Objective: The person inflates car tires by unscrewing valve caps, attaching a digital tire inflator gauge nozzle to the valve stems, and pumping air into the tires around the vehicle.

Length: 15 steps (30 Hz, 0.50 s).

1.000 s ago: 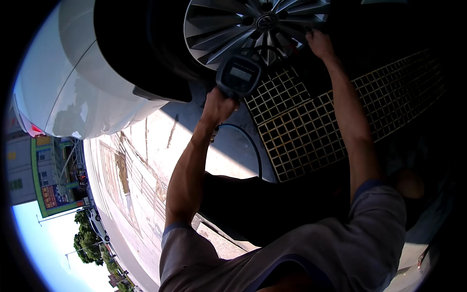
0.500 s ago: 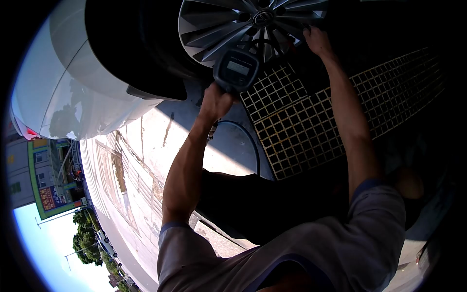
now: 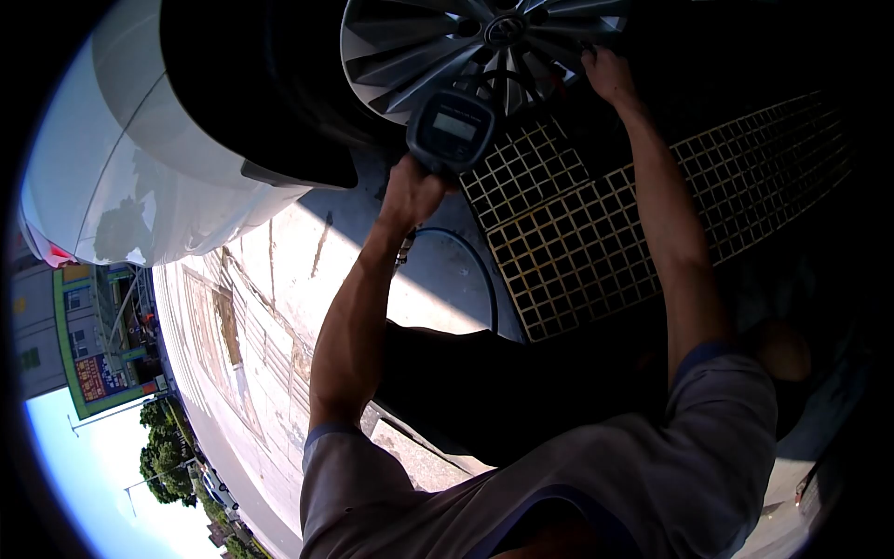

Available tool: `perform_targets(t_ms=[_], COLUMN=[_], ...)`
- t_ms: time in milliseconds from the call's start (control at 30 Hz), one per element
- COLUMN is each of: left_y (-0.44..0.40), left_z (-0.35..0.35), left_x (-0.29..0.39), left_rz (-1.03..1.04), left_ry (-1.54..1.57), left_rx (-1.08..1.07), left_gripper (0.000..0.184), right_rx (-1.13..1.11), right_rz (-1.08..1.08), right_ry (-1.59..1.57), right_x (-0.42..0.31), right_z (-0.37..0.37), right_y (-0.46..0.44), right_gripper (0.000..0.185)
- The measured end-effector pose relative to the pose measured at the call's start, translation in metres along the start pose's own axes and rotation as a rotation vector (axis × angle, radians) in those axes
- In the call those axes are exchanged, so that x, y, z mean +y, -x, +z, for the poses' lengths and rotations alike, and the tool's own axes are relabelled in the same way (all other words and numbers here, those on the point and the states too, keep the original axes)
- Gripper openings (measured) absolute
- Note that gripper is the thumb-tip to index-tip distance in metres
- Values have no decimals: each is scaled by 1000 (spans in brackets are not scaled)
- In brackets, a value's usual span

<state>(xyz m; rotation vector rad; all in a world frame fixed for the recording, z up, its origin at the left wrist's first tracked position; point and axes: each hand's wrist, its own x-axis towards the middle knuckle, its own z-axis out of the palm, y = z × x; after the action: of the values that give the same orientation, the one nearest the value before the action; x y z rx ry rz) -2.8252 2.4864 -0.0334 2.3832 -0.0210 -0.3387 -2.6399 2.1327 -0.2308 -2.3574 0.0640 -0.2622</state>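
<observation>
vw emblem (image 3: 505, 32) on the silver wheel (image 3: 504, 56)

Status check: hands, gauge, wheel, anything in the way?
Left hand closed on gauge. Right hand at wheel's edge, grip unclear. Display unreadable. Gauge blocks part of wheel from view.

The wheel (image 3: 504, 32) stands ahead of the person, with the car's body panel (image 3: 158, 177) to its left. The gauge (image 3: 452, 129), in the left hand (image 3: 414, 193), sits in front of the wheel's near left part. The right hand (image 3: 610, 76) is at the wheel's near right edge; contact cannot be made out. On the floor (image 3: 303, 256), the grating (image 3: 582, 247) spreads between the forearms and on past the right one. A hose (image 3: 488, 279) curves along just outside the grating's left edge, below the left wrist. Beyond the floor's far left edge lie a building (image 3: 79, 345), trees (image 3: 163, 452) and a parked car (image 3: 219, 486)
</observation>
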Motion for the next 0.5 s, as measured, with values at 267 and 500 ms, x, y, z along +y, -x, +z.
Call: perform_targets(t_ms=[267,500], left_y=[0,0], left_z=[2,0], left_x=[-1,3], left_rz=[-5,-11], left_ry=[30,-20], left_rx=[11,6], left_gripper=[30,32], right_rx=[-54,-22], right_rz=[69,52], right_ry=[-15,-4], right_x=[-2,-7], right_z=[-3,-5], right_y=[-1,1], right_gripper=[45,45])
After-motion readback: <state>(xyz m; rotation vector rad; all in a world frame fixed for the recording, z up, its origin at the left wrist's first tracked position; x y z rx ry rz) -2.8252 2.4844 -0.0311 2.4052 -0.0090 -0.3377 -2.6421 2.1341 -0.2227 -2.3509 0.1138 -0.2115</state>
